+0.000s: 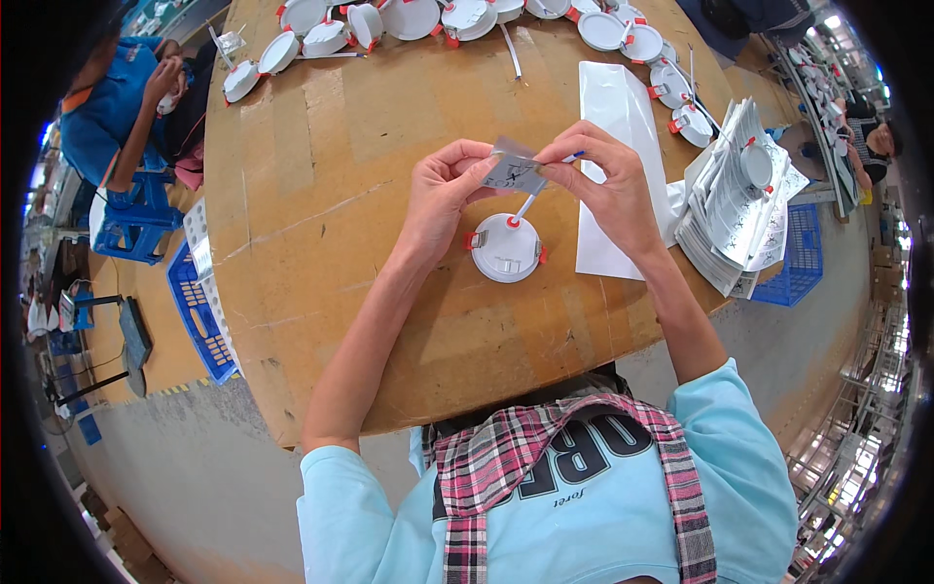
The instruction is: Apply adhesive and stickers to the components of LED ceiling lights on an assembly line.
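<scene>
My left hand [446,190] is closed on a small silver-grey printed packet [514,171], gripping its left side between thumb and fingers. My right hand [603,180] pinches the packet's right edge. A blue wire tip [576,156] shows by the right fingers; whether they grip it too is hard to see. Under the hands lies a round white downlight [504,263], its back facing up, with red-tipped spring clips at both sides. A white cable [526,206] rises from its red grommet and passes behind the packet.
A white paper sheet [613,234] lies under my right forearm. Farther right, printed sheets [725,219] are stacked with a downlight [756,165] on top. More downlights [409,18] line the cardboard-covered table's [321,214] far edge. Blue baskets [199,311] stand beside it. A co-worker [117,117] sits left.
</scene>
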Demonstrator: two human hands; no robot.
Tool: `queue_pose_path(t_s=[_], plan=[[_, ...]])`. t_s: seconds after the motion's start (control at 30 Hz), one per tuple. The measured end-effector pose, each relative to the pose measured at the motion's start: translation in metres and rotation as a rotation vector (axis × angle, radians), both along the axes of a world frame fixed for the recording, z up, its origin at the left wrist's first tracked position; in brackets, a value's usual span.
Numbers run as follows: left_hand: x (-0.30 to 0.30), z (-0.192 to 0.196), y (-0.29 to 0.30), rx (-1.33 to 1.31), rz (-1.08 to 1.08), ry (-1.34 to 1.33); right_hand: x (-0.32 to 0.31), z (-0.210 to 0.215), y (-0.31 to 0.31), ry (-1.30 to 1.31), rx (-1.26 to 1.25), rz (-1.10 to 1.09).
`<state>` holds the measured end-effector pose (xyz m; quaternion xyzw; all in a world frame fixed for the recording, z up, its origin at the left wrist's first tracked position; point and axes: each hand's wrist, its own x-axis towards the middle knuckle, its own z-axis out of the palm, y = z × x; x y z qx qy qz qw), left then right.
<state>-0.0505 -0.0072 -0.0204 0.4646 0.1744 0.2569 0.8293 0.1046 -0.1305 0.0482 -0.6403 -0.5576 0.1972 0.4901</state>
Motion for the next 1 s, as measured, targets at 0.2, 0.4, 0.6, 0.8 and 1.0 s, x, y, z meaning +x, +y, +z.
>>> queue_pose_path(t_s=[0.2,0.4,0.6,0.8,1.0], plan=[[0.005,0.001,0.0,0.003,-0.013,-0.005,0.007,-0.001,0.001,0.047,-0.037,0.029],[0.005,-0.002,0.003,-0.004,-0.028,-0.034,0.007,0.0,0.004,0.039,-0.025,0.072],[0.006,0.004,-0.001,-0.082,0.03,-0.086,0.005,-0.001,0.004,0.078,-0.022,0.036],[0.0,0.007,0.0,0.01,0.051,-0.022,-0.003,-0.003,0.009,0.099,-0.046,-0.054],[0.001,0.005,0.0,0.021,0.061,-0.042,-0.012,-0.007,0.013,0.157,-0.01,-0.181]])
